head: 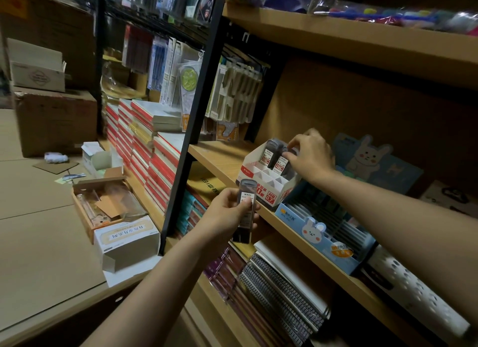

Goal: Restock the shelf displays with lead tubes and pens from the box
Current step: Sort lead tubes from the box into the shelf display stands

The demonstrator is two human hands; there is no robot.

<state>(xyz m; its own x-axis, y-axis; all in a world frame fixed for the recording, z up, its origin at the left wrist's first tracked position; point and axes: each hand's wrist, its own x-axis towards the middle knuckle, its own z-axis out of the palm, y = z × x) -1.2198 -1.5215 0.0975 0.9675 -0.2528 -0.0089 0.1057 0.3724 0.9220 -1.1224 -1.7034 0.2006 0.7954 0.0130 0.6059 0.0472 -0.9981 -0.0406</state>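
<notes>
Left hand (227, 212) grips a lead tube (246, 212) below the shelf (219, 156); right hand (311, 155) pinches, seemingly, another tube (283, 160) standing in the white display box (274, 191).

Matt wooden shelf (222, 160); glossy plastic lead tubes (270, 152) (printed card display box (279, 195)).

White display box (278, 191) front reads "HB 0.7" — red print.
</notes>
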